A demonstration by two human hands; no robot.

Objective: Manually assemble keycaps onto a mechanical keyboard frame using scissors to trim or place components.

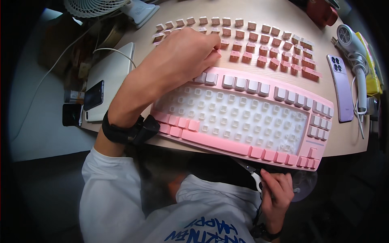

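Note:
My left hand reaches across a pink and white keyboard to loose keycaps behind it. Its thumb and fingers are pinched on a pink keycap, mostly covered by the fingertips. Several rows of loose keycaps stand on the table, shading from white at the back to pink in front. White and pink caps sit along the keyboard's edges, while bare white switches fill its middle. Below the front edge, my right hand is closed on a small tool with a white looped part and a metal tip; its exact kind is unclear.
A purple phone and a hair dryer with its cord lie to the right. A red mug stands at the back right, a white fan at the back left. On the left, a dark phone rests on a pale laptop-like slab.

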